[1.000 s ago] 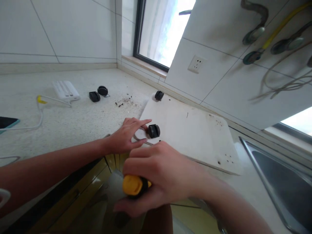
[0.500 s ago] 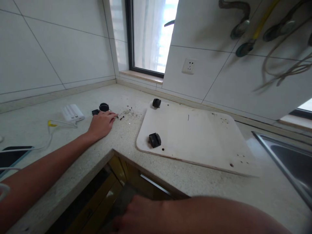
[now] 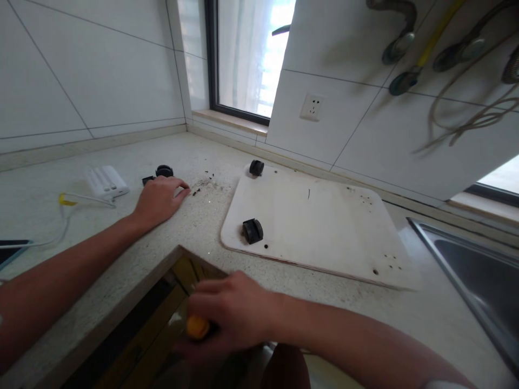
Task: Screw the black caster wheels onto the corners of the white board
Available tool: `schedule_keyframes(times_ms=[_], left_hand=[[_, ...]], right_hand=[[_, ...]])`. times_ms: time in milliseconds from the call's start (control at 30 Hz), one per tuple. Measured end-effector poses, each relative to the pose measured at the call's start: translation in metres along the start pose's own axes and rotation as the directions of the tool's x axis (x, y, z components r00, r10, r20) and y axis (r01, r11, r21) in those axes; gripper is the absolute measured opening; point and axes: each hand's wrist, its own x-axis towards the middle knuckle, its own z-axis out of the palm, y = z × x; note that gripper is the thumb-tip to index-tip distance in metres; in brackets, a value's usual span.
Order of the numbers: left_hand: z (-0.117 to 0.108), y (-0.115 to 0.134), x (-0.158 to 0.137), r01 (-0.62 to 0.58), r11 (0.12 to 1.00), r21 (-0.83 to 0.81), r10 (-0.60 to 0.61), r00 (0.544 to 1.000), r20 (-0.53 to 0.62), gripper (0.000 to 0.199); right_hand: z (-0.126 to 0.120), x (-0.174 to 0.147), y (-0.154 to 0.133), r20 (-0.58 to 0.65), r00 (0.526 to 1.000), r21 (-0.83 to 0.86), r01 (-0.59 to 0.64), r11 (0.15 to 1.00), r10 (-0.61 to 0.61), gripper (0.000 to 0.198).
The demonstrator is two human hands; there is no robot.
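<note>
My left hand rests low on the countertop, its thumb and forefinger brought together in a pinch. Anything between those fingertips is too small to make out. Small dark screws lie just beyond them, and loose black casters sit right behind the knuckles. Over the counter's front edge, my right hand is closed round a dark handle with a yellow end; the rest of that tool is hidden or blurred. A pale board lies flat, bearing a near caster and a far caster at its left end.
A white power bank with a white cable is at the left, near a dark phone. The steel sink borders the right. Below the counter edge are yellowish cabinets. Pipes and loose cord hang on the wall.
My right hand has risen into view, and the yellow-ended handle now shows in it. My left hand stays by the screws, thumb and forefinger now visibly pinched. The view has shifted slightly.
</note>
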Motion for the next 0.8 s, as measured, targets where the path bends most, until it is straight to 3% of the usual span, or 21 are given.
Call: schedule_keyframes(times_ms=[33,67,133,167,200,233,267,300,433,667,800], left_hand=[[-0.006,0.005,0.001,0.031,0.993,-0.116,-0.033,0.999,-0.017,0.044],[-0.014,0.012,0.001,0.051,0.970,-0.240,-0.058,0.998,-0.025,0.042],[-0.031,0.027,0.001,0.027,0.894,-0.448,-0.051,0.998,-0.041,0.040],[-0.039,0.036,0.000,-0.007,0.854,-0.520,-0.025,0.998,-0.055,0.039],[-0.047,0.045,-0.001,-0.043,0.813,-0.580,0.002,0.997,-0.072,0.039],[-0.054,0.054,-0.003,-0.072,0.769,-0.635,0.019,0.996,-0.090,0.039],[-0.059,0.062,-0.005,-0.088,0.724,-0.684,0.023,0.994,-0.104,0.038],[-0.064,0.069,-0.007,-0.094,0.681,-0.727,0.015,0.993,-0.114,0.038],[-0.070,0.085,-0.014,-0.082,0.569,-0.818,-0.039,0.991,-0.127,0.041],[-0.063,0.088,-0.019,-0.074,0.549,-0.832,-0.041,0.992,-0.115,0.042],[-0.061,0.090,-0.019,-0.037,0.511,-0.859,-0.071,0.994,-0.086,0.043]], right_hand=[[-0.020,0.002,0.001,-0.200,0.980,0.088,-0.002,0.996,0.020,0.048],[-0.040,0.003,0.001,-0.440,0.896,0.144,0.007,0.990,0.058,0.042],[-0.081,0.004,0.004,-0.733,0.674,0.192,0.081,0.978,0.088,0.024],[-0.098,0.003,0.006,-0.847,0.520,0.198,0.117,0.973,0.110,0.020],[-0.113,0.003,0.009,-0.913,0.389,0.198,0.148,0.969,0.127,0.021],[-0.124,0.002,0.012,-0.945,0.294,0.195,0.166,0.967,0.140,0.023],[-0.131,0.001,0.016,-0.964,0.221,0.190,0.172,0.967,0.150,0.026],[-0.136,0.001,0.020,-0.971,0.179,0.188,0.171,0.967,0.157,0.029],[-0.138,0.001,0.029,-0.976,0.120,0.200,0.157,0.967,0.182,0.037],[-0.134,0.003,0.031,-0.961,0.145,0.256,0.146,0.956,0.235,0.039],[-0.135,0.003,0.034,-0.962,0.111,0.264,0.160,0.951,0.248,0.039]])
